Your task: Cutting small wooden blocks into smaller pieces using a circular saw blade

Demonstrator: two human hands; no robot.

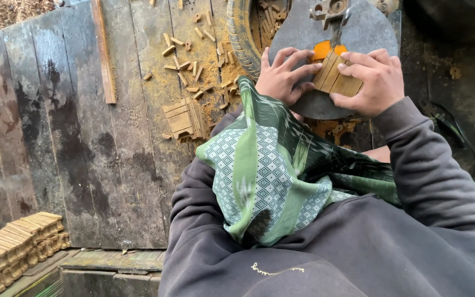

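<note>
Both my hands press a bundle of short flat wooden slats [336, 77] against the round grey metal plate [369, 30] of a machine. My left hand [285, 74] holds the bundle's left end with fingers spread. My right hand [370, 80] grips its right end from above. An orange part [322, 49] shows just behind the slats. A green patterned cloth [270, 176] drapes over my dark sleeves and lap.
A stack of cut slats [182, 118] and scattered small wood pieces [185, 52] lie in sawdust on the dark plank floor [78, 137]. A tyre [241, 33] holds more sticks. Stacked slats [15, 245] sit at bottom left. A long batten [104, 52] lies on the planks.
</note>
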